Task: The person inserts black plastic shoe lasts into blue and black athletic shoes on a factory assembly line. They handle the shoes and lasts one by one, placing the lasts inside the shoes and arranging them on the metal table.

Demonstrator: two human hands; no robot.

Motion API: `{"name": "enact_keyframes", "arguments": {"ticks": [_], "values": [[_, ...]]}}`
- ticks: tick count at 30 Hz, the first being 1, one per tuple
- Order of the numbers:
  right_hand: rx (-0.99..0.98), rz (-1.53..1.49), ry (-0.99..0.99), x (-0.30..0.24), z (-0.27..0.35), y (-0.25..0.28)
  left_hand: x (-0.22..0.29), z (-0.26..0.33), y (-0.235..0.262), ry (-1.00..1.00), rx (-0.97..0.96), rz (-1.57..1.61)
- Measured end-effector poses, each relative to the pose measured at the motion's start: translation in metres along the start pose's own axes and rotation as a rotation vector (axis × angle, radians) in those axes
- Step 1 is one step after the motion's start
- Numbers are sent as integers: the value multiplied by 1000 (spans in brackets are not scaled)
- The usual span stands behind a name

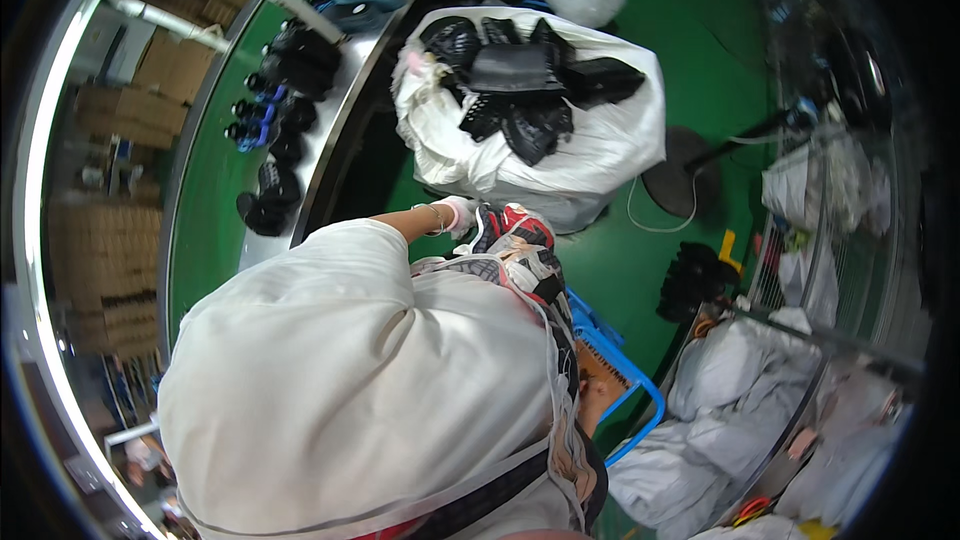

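My left hand (461,216), in a pale pinkish-white glove with a bracelet at the wrist, reaches out from a white sleeve. It is right beside a red, dark and white bundle (515,230), which may be a sneaker or patterned cloth. The fingers are too small and too covered to show whether they grip it. No part of my right hand can be made out; the white shirt (370,380) fills the lower middle. Beyond the bundle stands a large white sack (615,125) with black moulded pieces (515,70) lying on top.
To the left runs a bench with a green belt (215,155) and a metal edge, carrying black items (270,195) and blue-black ones. A blue-framed stool (645,405) is at the right. Farther right are a round-based stand (682,180), black pieces (695,280) and white bags (740,380).
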State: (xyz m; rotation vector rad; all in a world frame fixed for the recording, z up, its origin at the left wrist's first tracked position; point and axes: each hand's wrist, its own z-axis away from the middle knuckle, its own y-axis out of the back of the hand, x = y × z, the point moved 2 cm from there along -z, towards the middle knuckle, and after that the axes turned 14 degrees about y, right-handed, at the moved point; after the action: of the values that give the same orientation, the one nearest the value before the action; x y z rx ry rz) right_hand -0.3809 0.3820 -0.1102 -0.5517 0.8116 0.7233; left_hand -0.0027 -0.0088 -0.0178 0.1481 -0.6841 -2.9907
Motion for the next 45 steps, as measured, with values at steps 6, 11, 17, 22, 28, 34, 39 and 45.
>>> {"name": "enact_keyframes", "arguments": {"ticks": [6,11,17,22,28,34,39,45], "values": [[-180,421,102,-59,-10,-96,-86,-15,-11,-85,148,482],[-384,793,192,-80,-63,-172,-139,-16,-15,-97,305,530],[-577,1114,295,-95,-92,-294,-237,-1,-31,43,180,708],[-777,1160,321,-92,-120,-402,-294,4,-89,126,264,943],[-1113,1070,422,-106,-142,-554,-291,50,-140,155,334,1253],[-1089,988,501,-94,-182,-696,-286,78,-254,239,361,1699],[-1101,823,163,-69,-220,-760,-261,148,-237,587,401,1684],[-886,764,52,-50,-252,-768,-271,169,-248,668,473,1594]]}}
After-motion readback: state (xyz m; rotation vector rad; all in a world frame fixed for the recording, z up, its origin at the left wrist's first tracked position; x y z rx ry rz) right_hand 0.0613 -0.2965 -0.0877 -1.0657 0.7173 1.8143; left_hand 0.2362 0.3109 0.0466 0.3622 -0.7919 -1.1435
